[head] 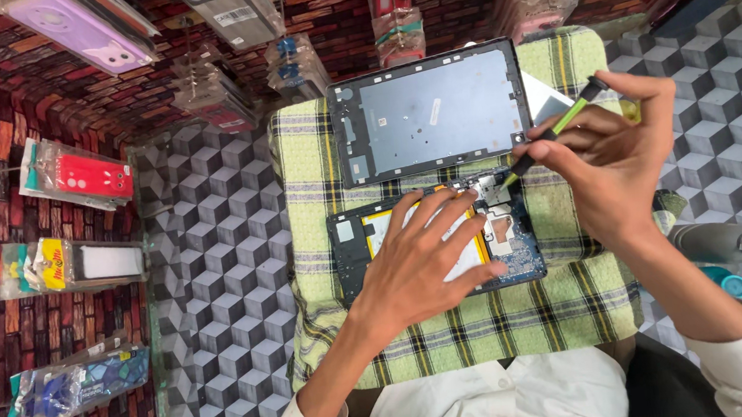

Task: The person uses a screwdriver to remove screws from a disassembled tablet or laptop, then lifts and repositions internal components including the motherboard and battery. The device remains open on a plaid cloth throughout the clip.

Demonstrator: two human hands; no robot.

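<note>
The opened dark tablet body with its yellow-edged battery and blue circuit board (445,238) lies mid-cloth on the green checked cloth (506,322). The left hand (420,262) presses flat on it, fingers spread, gripping nothing. The right hand (612,156), nearer the far right corner, pinches a slim green-and-black screwdriver (552,133) (slanting down-left), tip at the board's far edge. The detached grey back cover (430,112) lies just beyond.

Under the fingers (442,207) of the left hand (420,262) lies an opened tablet (518,254) with a blue circuit board and yellow-edged white battery, on a green-and-yellow plaid cloth (506,322). The right hand (608,156) pinches a lime-green and black screwdriver (552,133); beyond lies a grey back cover (430,112). The counter (215,267) to the left shows grey cube patterning.
</note>
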